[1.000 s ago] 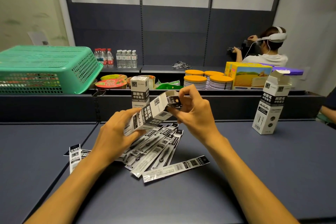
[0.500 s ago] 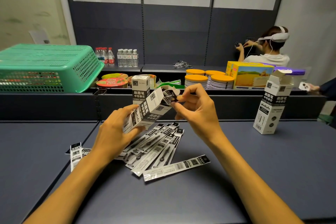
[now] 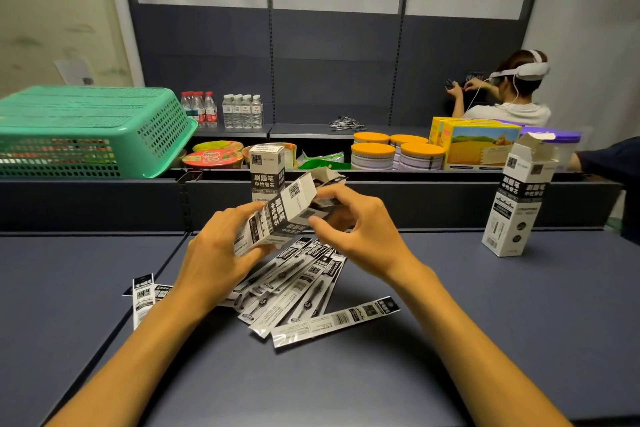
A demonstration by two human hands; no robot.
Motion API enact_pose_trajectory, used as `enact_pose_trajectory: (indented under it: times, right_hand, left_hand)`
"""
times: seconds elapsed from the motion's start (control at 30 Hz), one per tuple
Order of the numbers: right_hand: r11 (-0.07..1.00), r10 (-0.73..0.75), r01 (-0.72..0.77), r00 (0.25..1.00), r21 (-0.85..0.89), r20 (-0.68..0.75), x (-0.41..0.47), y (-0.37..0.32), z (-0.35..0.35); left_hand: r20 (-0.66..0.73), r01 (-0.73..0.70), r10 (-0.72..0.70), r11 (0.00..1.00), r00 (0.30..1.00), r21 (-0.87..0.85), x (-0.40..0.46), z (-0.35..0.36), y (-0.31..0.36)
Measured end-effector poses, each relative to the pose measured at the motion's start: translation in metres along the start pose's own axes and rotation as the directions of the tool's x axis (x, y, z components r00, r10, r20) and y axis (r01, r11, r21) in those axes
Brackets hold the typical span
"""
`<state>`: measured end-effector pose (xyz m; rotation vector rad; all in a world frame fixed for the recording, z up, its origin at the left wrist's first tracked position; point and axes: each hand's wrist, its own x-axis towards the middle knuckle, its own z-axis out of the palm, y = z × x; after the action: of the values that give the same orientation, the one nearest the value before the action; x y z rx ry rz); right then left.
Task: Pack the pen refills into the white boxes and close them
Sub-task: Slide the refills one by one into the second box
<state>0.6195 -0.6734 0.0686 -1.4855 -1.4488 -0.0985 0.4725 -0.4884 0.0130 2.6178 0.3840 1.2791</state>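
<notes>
My left hand (image 3: 216,253) grips a white box (image 3: 282,213) tilted above the table, its open top pointing up and right. At that opening, my right hand (image 3: 356,224) pinches a pen refill packet (image 3: 323,206) partly inside the box. Several black-and-white refill packets (image 3: 298,288) lie fanned out on the dark table below my hands, with one (image 3: 334,321) nearest me and a few (image 3: 143,298) at the left. A closed white box (image 3: 266,170) stands upright behind my hands. Another white box (image 3: 517,204) stands at the right with its flap open.
A green basket (image 3: 86,132) lies upside down at the back left. Behind the table's raised back edge are noodle bowls (image 3: 211,158), orange-lidded tins (image 3: 398,151), a yellow carton (image 3: 478,146) and water bottles (image 3: 239,111). A person wearing a headset (image 3: 512,90) works at the far right.
The box has tipped slightly lower and my right hand has come down toward its opening, pushing the packet in; my left hand keeps its hold.
</notes>
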Motion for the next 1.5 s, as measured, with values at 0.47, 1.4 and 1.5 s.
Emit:
enact_pose_trajectory:
  times: [0.47,1.4,1.5]
  right_hand:
    - [0.936,-0.011,0.051,0.993,-0.349,0.115,0.002,0.007,-0.001]
    - [0.950,-0.219,0.143,0.939,-0.279,-0.265,0.005,0.018,-0.006]
    - [0.952,-0.223,0.147,0.934,-0.269,-0.278,0.007,0.018,-0.006]
  left_hand:
    - [0.035,-0.033,0.034,0.999,0.999,-0.036,-0.001,0.002,-0.001]
    - [0.017,-0.022,0.023,0.997,1.000,-0.078,-0.001,0.001,0.001]
    - [0.016,-0.017,0.018,0.997,1.000,-0.077,-0.001,0.000,0.001]
